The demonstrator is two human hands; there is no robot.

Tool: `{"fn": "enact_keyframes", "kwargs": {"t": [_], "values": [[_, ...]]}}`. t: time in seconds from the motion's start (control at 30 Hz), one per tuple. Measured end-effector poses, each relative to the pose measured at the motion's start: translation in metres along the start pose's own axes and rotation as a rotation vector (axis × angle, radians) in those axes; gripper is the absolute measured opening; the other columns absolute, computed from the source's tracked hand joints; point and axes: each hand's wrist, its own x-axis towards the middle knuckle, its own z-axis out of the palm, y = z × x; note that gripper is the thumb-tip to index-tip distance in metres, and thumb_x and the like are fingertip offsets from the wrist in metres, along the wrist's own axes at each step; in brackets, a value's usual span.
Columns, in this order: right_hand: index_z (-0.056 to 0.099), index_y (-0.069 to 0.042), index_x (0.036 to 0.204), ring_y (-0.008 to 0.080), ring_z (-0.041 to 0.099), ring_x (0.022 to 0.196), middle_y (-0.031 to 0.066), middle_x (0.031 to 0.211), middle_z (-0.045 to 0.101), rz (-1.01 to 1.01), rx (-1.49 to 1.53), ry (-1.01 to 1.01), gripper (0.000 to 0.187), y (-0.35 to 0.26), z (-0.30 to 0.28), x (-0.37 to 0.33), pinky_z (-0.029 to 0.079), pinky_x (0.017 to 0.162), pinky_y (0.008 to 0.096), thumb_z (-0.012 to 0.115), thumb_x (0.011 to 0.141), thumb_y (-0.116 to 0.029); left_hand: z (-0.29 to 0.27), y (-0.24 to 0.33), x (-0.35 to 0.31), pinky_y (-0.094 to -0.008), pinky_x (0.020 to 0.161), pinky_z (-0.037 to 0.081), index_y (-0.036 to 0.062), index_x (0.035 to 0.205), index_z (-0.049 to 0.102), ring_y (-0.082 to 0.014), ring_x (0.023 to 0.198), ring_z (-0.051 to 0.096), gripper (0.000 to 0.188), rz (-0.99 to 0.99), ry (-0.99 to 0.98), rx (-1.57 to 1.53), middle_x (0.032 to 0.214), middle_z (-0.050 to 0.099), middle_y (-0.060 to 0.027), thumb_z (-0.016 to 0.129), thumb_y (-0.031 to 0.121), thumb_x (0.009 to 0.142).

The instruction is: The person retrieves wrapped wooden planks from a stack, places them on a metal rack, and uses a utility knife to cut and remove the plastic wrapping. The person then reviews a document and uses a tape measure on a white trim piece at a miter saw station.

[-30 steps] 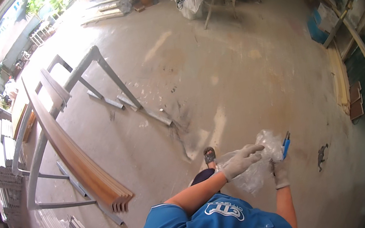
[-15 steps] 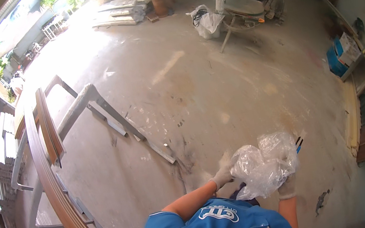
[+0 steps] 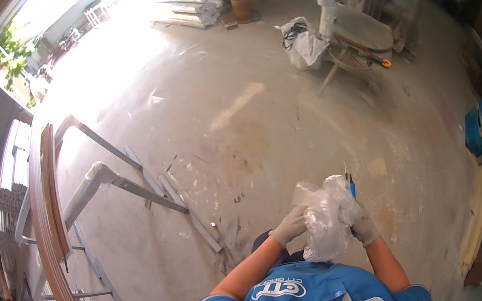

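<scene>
My left hand [image 3: 289, 224] and right hand [image 3: 366, 230] clamp clear plastic film [image 3: 324, 226]. Dusty concrete floor [image 3: 277, 137] stretches toward twelve o'clock, brown mouldings [image 3: 49, 249] at nine.

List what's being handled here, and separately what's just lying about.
In hand:
- clear plastic, bunched between the gloved left hand and right hand
- blue-handled tool, at the right hand

Lying about:
- long brown strips at the left, by a grey metal frame
- white bag on the floor
- blue box at the right
</scene>
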Motion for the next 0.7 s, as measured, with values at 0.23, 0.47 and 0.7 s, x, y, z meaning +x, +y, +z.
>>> {"fn": "enact_keyframes", "kwargs": {"t": [0.23,0.47,0.7], "values": [[0.059,-0.002,0.126,0.0103,0.061,0.094,0.0044,0.109,0.065,-0.09,0.006,-0.089,0.041,-0.04,0.006,0.219,0.051,0.081,0.0282,0.062,0.094,-0.028,-0.153,0.014,0.045,-0.0445,0.113,0.036,0.017,0.156,0.026,-0.0245,0.138,0.041,0.086,-0.054,0.507,-1.278,0.151,0.041,-0.0129,0.068,0.05,0.09],[0.059,-0.001,0.123,0.0144,0.062,0.096,0.007,0.108,0.066,-0.226,-0.208,-0.127,0.041,-0.056,0.089,0.414,0.051,0.085,0.0307,0.071,0.088,-0.019,-0.293,0.043,0.175,-0.0366,0.105,0.045,0.0077,0.148,0.037,-0.0202,0.13,0.048,0.074,-0.044,0.242,-0.855,0.142,0.05,-0.0083,0.077,0.022,0.087],[0.055,0.0,0.127,0.0104,0.061,0.074,0.0101,0.114,0.066,0.134,-0.125,-0.002,0.056,-0.125,0.068,0.563,0.05,0.065,0.0262,0.08,0.079,-0.016,-0.428,0.074,0.298,-0.0303,0.091,0.053,0.0023,0.13,0.058,-0.0161,0.106,0.064,0.043,-0.092,0.539,-0.569,0.119,0.066,-0.0064,0.07,0.004,0.09]]}}
